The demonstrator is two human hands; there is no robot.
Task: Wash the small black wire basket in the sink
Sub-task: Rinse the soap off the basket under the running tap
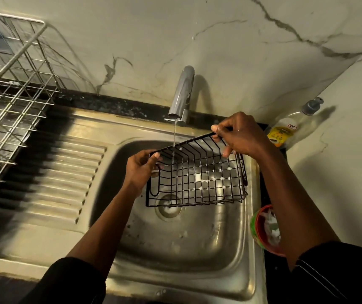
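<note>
The small black wire basket [197,178] hangs tilted over the steel sink [175,249], with white soap foam dotted on its wires. My left hand [141,167] grips its left end. My right hand [239,134] grips the far right corner of its rim. A thin stream of water falls from the grey tap [182,95] onto the basket's upper edge and runs through it toward the drain [168,208].
A ribbed steel draining board [50,178] lies left of the basin. A metal wire dish rack [11,102] stands at far left. A soap dispenser bottle [289,128] sits at the back right corner. A red and green bowl [265,231] rests on the sink's right edge.
</note>
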